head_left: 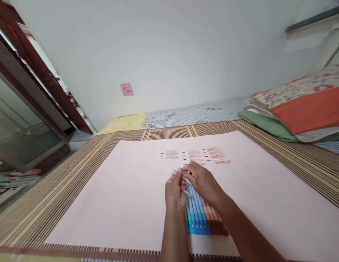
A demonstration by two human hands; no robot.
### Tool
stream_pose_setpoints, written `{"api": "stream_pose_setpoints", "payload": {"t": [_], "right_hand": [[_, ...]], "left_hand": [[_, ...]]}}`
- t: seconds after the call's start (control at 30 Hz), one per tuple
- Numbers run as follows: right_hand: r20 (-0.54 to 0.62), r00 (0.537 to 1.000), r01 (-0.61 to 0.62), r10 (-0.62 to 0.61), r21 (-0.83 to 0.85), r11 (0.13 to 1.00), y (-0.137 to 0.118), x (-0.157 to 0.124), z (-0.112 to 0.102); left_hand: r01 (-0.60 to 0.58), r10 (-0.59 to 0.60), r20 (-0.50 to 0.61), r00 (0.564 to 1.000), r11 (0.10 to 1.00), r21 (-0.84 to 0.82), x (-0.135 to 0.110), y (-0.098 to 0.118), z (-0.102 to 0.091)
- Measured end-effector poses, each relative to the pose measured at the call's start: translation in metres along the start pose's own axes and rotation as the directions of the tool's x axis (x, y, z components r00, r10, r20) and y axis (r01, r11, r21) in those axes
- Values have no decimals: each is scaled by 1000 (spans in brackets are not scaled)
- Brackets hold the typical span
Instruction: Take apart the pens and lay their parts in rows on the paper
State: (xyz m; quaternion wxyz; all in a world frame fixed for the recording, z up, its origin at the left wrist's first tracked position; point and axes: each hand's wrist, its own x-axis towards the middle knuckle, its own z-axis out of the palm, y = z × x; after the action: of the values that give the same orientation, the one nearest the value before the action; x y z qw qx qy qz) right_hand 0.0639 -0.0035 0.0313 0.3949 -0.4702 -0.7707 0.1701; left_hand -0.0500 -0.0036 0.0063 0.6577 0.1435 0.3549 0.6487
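Near the middle of the pink sheet (109, 189), my left hand (173, 191) and my right hand (204, 182) meet with fingers closed. Between them is a slim white pen-like stick (187, 179) with what looks like a clear wrapper; fingers hide most of it. A dark tip shows just above my left thumb. Under and between my wrists lies a row of slim blue, teal and brown pen-like sticks (198, 218), partly covered by my hands. Beyond my fingers, several white sticks with dark tips (169, 157) lie in small groups, beside pale grey and reddish wrappers (222, 162).
A striped mat (73, 174) lies beneath the sheet. Folded cloths or cushions, orange, floral and green (303, 109), sit at the back right. A white wall with a pink note (127, 89) rises behind. At the left are a glass-panelled cabinet (22, 112) and a doorway.
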Motion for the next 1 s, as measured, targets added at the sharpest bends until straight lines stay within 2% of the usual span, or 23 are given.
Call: {"api": "stream_pose_setpoints", "payload": {"t": [0.1, 0.23, 0.37, 0.5, 0.63, 0.8, 1.0], "right_hand": [[60, 998, 33, -29, -77, 996, -2, 11, -3], [75, 996, 57, -58, 14, 998, 7, 31, -2], [8, 998, -67, 67, 59, 996, 37, 60, 18], [14, 981, -189, 191, -89, 978, 67, 83, 53], [17, 984, -166, 175, -229, 959, 77, 95, 77], [95, 984, -96, 149, -417, 904, 80, 101, 87], [134, 980, -66, 145, -472, 879, 84, 104, 89]], "left_hand": [[-17, 17, -42, 999, 1000, -4, 1, 2, 0], [-22, 17, -112, 994, 999, -44, 2, 7, 1], [-13, -7, -222, 975, 996, -88, 4, 10, 1], [-21, -11, -244, 970, 992, -127, 7, 10, -1], [-15, -23, -237, 971, 988, -157, 9, 10, -4], [9, -48, -209, 977, 983, -182, 10, 8, -6], [18, -68, -220, 973, 974, -225, 8, 10, -2]]}}
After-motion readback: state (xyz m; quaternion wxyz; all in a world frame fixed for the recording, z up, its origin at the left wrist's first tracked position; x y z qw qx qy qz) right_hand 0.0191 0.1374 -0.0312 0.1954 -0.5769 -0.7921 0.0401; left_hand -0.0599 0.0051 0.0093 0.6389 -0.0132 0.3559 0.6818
